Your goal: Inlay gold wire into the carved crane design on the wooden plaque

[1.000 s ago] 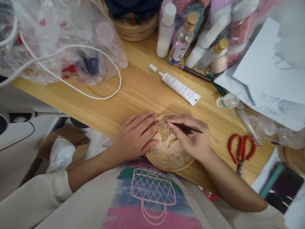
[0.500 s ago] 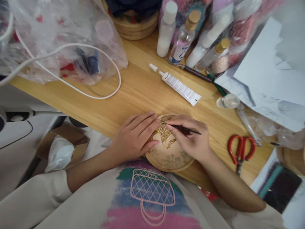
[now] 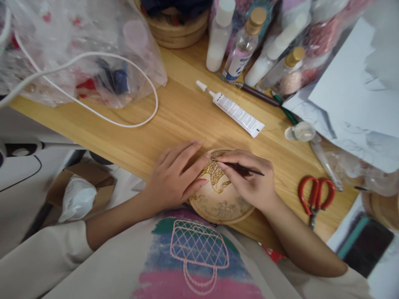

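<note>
A round pale wooden disc [image 3: 207, 203] with a raised rim lies at the table's front edge. Gold raised linework [image 3: 215, 175] fills its upper middle, and grey wave-like lines run along its lower part. My left hand [image 3: 173, 178] rests flat with fingers apart, its index fingertip and thumb on the disc's left side. Over the right side, my right hand [image 3: 252, 176] pinches a slim dark tool [image 3: 246, 168], its tip on the upper part of the gold pattern. The fingers partly cover this tool, so its exact kind is unclear.
A white tube [image 3: 238, 114] with its nozzle lies beyond the disc. Red-handled scissors [image 3: 316, 195] are at right. Bottles [image 3: 240, 50], a dark-handled tool [image 3: 260, 95] and paper sheets [image 3: 349, 91] stand or lie behind. A white cable [image 3: 124, 124] loops before a plastic bag [image 3: 140, 54].
My left hand's fingers have spread apart, the outer ones shifting slightly left off the disc. My right hand and the slim dark tool stay almost in place.
</note>
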The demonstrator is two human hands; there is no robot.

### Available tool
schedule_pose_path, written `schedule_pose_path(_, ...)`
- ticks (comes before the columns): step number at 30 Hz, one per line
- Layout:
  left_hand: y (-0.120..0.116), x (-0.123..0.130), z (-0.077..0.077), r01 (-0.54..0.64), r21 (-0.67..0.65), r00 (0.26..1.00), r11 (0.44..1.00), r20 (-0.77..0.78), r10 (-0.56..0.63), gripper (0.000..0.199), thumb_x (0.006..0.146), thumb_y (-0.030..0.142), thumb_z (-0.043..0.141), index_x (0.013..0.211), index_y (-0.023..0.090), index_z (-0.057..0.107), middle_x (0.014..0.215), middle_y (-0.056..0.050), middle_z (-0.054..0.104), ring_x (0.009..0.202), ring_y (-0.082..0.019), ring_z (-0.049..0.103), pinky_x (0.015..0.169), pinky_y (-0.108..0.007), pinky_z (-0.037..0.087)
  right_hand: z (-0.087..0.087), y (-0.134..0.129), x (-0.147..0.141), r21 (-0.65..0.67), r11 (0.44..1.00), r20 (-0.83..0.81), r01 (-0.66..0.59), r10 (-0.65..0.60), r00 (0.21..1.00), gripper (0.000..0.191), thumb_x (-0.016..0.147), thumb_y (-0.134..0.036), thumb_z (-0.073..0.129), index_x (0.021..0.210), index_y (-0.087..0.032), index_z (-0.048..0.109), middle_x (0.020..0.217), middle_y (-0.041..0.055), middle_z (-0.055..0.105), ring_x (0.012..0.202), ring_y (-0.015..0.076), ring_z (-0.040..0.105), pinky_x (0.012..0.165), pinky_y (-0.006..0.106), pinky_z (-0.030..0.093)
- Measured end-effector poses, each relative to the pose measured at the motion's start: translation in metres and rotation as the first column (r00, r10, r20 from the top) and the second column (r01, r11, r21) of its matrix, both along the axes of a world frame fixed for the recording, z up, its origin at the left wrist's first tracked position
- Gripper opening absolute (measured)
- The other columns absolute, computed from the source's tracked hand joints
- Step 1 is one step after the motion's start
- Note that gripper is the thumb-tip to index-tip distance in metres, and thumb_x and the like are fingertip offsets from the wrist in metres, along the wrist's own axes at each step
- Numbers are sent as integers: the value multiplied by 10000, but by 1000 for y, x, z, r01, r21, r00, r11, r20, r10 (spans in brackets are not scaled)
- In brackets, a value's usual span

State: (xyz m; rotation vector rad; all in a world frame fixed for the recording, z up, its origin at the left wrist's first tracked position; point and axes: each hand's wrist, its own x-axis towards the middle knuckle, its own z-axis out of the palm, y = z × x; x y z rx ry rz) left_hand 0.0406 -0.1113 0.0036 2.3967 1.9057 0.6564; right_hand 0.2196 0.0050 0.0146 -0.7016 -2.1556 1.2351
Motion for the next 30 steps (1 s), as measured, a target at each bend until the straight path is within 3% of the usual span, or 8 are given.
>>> schedule_pose_path(30,1,0,2,9,-93,999,996,-30,-12,447,980,431,397,1287,147,556,1384,-210,515,1278,-339,495,993,-485,442,1,-1,0,-32,999,-7,5,-5,1000,148,843,-120,666,937,-226,710,941,5,772,874,148,728,786,280,613)
